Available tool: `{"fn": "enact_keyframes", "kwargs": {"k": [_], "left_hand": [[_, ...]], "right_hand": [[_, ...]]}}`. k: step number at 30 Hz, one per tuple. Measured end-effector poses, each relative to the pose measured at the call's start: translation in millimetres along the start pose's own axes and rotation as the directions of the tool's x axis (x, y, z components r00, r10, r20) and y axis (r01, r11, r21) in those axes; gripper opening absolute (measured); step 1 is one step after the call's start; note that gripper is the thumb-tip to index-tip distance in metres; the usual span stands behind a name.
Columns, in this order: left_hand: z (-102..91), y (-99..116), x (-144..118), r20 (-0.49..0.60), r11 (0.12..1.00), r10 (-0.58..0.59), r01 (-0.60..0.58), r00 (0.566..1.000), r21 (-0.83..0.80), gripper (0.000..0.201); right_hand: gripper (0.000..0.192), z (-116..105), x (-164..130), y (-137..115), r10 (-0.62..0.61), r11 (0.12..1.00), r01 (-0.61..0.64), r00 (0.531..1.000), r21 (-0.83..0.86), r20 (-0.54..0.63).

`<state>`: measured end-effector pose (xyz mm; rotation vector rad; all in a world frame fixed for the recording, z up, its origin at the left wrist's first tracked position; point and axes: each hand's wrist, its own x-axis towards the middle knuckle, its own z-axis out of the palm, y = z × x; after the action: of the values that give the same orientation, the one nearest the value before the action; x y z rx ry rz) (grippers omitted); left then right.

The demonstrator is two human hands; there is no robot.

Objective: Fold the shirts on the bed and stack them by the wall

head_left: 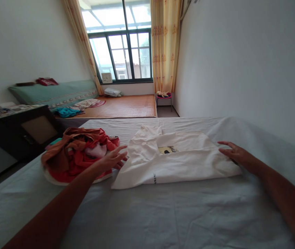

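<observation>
Cloth first: a white shirt lies on the bed, partly folded, its sides turned in over the middle so that a small yellow and black print shows at the centre and a line of dark lettering runs along the near edge. The near edge looks fairly straight, but the far part, toward the collar, is rumpled and not squared off, so by my judgement the folding is somewhere around halfway, with the final folds not yet made. The left hand rests at the shirt's left edge, fingers spread and flat, gripping nothing. The right hand lies open on the right edge, fingers stretched out, pressing or smoothing rather than holding. Just beside the left hand, touching or nearly touching the shirt, sits a loose heap of red and orange clothes, unfolded, which suggests more work remains. Farther off are a dark cabinet, a low platform with a woven mat, a window and yellow curtains.
</observation>
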<state>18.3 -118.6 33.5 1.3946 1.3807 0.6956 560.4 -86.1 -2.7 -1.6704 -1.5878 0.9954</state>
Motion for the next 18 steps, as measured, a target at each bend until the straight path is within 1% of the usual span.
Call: {"fn": "enact_keyframes", "kwargs": {"k": [1,3,5,6,7,9,11,13,15,18], "left_hand": [[1.9,0.0,-6.0,0.038,0.996,0.026,-0.030,0.999,0.084,0.070],[6.6,-0.8,-14.8,0.099,0.966,0.120,-0.140,0.988,0.218,0.070],[9.9,-2.8,-20.3,0.148,0.932,0.200,-0.235,0.968,0.276,0.065],[10.1,-4.0,-22.4,0.167,0.925,0.212,-0.253,0.963,0.283,0.060],[9.0,-5.4,-24.4,0.185,0.926,0.206,-0.252,0.961,0.280,0.055],[3.9,-8.2,-28.8,0.241,0.939,0.155,-0.219,0.958,0.266,0.047],[-2.6,-10.9,-33.4,0.320,0.952,0.078,-0.166,0.944,0.258,0.045],[-7.0,-13.3,-37.7,0.377,0.963,0.013,-0.114,0.926,0.246,0.049],[-7.8,-14.3,-40.9,0.396,0.969,-0.017,-0.084,0.918,0.234,0.053],[-5.4,-13.0,-43.7,0.400,0.962,-0.027,-0.085,0.916,0.260,0.053]], "right_hand": [[0.070,-2.0,-1.5,1.9,-0.036,0.999,0.037,0.998,-0.022,0.050],[0.061,-5.7,-3.4,4.0,-0.094,0.992,0.104,0.985,-0.065,0.144],[0.050,-9.8,-5.7,4.0,-0.120,0.982,0.148,0.969,-0.119,0.214],[0.047,-12.4,-7.8,3.5,-0.120,0.978,0.157,0.962,-0.138,0.245],[0.045,-15.5,-10.4,2.9,-0.111,0.976,0.157,0.955,-0.151,0.276],[0.043,-22.7,-17.0,1.6,-0.079,0.976,0.143,0.935,-0.163,0.345],[0.040,-29.1,-23.5,0.9,-0.051,0.977,0.131,0.908,-0.167,0.416],[0.037,-32.7,-27.7,0.7,-0.034,0.975,0.132,0.885,-0.179,0.465],[0.035,-33.4,-29.3,0.2,-0.031,0.973,0.136,0.875,-0.184,0.483],[0.034,-32.6,-29.4,-0.2,-0.030,0.976,0.129,0.874,-0.173,0.484]]}}
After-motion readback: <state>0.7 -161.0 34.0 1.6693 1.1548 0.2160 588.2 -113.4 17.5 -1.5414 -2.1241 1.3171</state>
